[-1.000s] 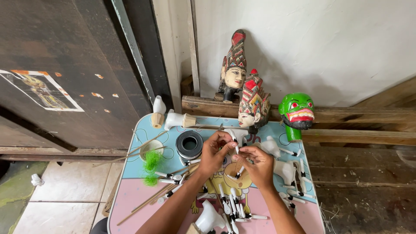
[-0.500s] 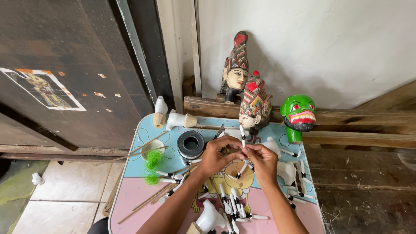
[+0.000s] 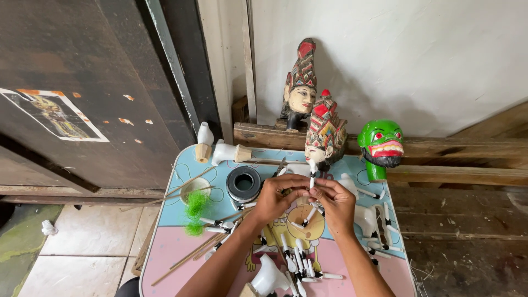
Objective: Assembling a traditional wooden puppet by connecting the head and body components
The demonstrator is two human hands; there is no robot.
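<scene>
My left hand (image 3: pixel 278 197) and my right hand (image 3: pixel 334 202) meet over the middle of a small pink and blue table (image 3: pixel 165 258). Both pinch a slim white puppet arm piece (image 3: pixel 312 181) with black bands, held upright between the fingertips. Below the hands lie several more white and black puppet arm pieces (image 3: pixel 300 264). Just beyond the hands stands a painted puppet head with a red and patterned crown (image 3: pixel 324 132).
A taller painted puppet head (image 3: pixel 300 85) and a green mask head (image 3: pixel 380 146) stand on a wooden beam by the white wall. On the table: a black roll (image 3: pixel 243 183), a green tuft (image 3: pixel 195 206), thin sticks (image 3: pixel 190 256), white carved parts (image 3: pixel 223 151). A dark door (image 3: pixel 82 88) is at left.
Both hands have drawn closer together and a little toward the wall, and now hold the white piece upright between them. The view has shifted slightly.
</scene>
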